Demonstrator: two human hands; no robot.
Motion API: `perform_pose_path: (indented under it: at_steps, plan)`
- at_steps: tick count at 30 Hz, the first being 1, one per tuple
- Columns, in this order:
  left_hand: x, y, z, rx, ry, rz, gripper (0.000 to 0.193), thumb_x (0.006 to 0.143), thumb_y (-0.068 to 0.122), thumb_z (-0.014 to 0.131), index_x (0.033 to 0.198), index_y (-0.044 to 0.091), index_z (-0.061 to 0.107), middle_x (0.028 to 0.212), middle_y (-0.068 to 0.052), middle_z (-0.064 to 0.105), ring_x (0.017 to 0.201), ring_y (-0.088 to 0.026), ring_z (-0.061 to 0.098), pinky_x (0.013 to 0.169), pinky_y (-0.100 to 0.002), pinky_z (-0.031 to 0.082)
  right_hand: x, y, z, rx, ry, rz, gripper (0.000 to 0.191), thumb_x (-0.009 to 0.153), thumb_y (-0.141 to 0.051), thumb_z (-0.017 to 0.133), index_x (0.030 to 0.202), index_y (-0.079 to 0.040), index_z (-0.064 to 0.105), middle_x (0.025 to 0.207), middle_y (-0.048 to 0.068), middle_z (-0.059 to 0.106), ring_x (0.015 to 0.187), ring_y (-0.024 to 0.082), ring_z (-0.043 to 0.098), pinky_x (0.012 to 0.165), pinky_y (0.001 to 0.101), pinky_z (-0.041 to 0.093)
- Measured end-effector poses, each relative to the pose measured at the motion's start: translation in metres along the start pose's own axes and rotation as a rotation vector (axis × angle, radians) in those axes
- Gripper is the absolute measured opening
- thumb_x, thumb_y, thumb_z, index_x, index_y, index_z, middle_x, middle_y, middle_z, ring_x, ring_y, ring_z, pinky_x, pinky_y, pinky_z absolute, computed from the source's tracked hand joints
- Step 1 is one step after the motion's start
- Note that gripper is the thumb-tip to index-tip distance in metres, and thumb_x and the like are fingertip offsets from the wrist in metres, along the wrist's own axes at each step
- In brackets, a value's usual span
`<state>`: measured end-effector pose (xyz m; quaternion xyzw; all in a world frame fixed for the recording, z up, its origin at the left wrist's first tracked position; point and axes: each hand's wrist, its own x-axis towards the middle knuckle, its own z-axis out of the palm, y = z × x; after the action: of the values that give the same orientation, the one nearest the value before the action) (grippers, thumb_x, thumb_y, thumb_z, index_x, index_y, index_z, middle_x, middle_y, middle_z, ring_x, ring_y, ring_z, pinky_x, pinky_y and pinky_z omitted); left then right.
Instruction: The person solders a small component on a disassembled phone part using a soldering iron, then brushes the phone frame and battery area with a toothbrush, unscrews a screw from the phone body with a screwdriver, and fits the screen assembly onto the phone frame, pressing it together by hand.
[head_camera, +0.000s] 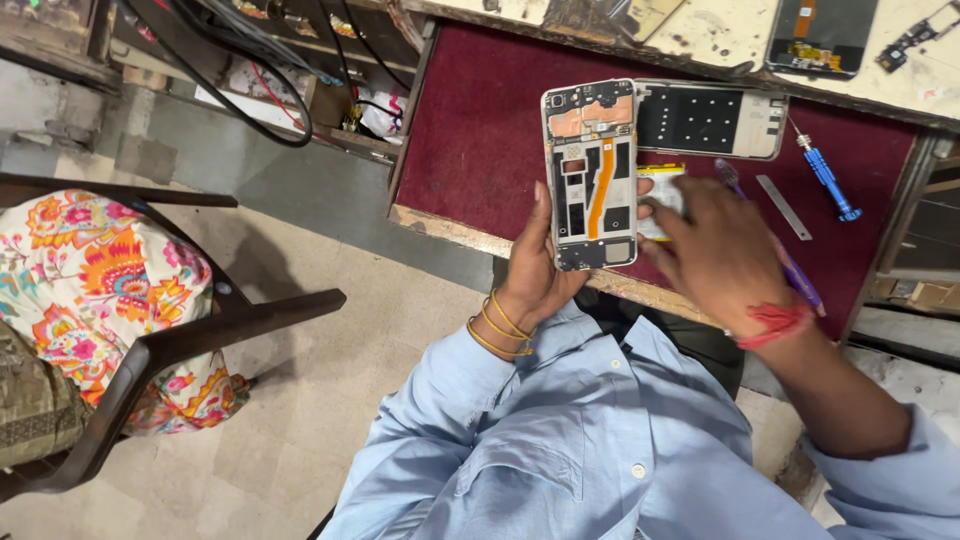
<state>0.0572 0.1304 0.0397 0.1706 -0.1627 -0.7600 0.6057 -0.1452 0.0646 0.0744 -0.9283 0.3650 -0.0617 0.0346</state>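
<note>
Opened phone frame (592, 175) stood upright in the left hand (535, 270), fingers wrapped round its edge — right hand (715, 250) just beside it, pinching a white battery (662, 195); seating it looked next — needing careful alignment

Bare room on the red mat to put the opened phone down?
Free: the left stretch of the red mat, bordered by its wooden left edge and the opened phone in the left hand. Crowded: right side, where the back panel, blue screwdriver, metal strip and right hand lie close.
</note>
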Motion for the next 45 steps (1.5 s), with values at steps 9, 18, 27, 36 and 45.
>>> perform_pose_path:
  at_steps: [9,18,27,36,45]
  plan:
    - [0.007,-0.003,-0.011,-0.008,-0.050,0.033,0.073,0.113,0.051,0.033,0.167,0.003,0.021,0.163,-0.024,0.040,0.148,-0.035,0.046,0.123,-0.050,0.041,-0.007,-0.006,0.005,-0.045,0.016,0.201,0.079,0.074,-0.045,0.085,0.138,-0.005,0.064,0.125,0.015,0.061,0.106,0.035,0.059,0.086,0.0500,0.050]
    - [0.007,0.000,-0.023,0.117,-0.057,0.105,0.077,0.108,0.041,0.056,0.166,0.009,0.018,0.163,-0.023,0.040,0.149,-0.036,0.045,0.124,-0.049,0.041,0.003,-0.009,0.013,-0.071,0.131,0.216,0.078,0.069,-0.032,0.081,0.140,-0.007,0.061,0.136,0.019,0.059,0.121,0.038,0.058,0.093,0.0492,0.048]
    - [0.007,0.014,-0.030,0.247,0.015,0.108,0.082,0.099,0.008,0.070,0.165,0.006,0.021,0.165,-0.023,0.040,0.153,-0.033,0.042,0.130,-0.048,0.036,-0.009,0.035,0.005,-0.080,0.148,0.213,0.057,0.090,-0.025,0.075,0.142,-0.006,0.060,0.144,0.018,0.061,0.129,0.034,0.059,0.104,0.0466,0.047]
    - [0.017,0.006,-0.022,0.512,-0.037,-0.008,0.108,0.087,-0.007,0.078,0.169,0.014,0.011,0.164,-0.017,0.043,0.148,-0.024,0.046,0.122,-0.041,0.044,-0.008,0.017,0.002,0.610,-0.026,0.214,0.097,0.070,-0.045,0.086,0.150,-0.006,0.049,0.144,0.018,0.061,0.133,0.037,0.055,0.109,0.0460,0.043]
    - [0.017,0.042,-0.022,0.867,-0.011,0.086,0.110,0.077,0.001,0.089,0.165,0.013,0.024,0.155,-0.013,0.047,0.138,-0.022,0.052,0.119,-0.040,0.047,-0.011,0.017,0.003,0.356,0.072,0.118,0.091,0.070,-0.043,0.087,0.144,0.001,0.056,0.130,0.019,0.065,0.121,0.035,0.062,0.105,0.0454,0.048]
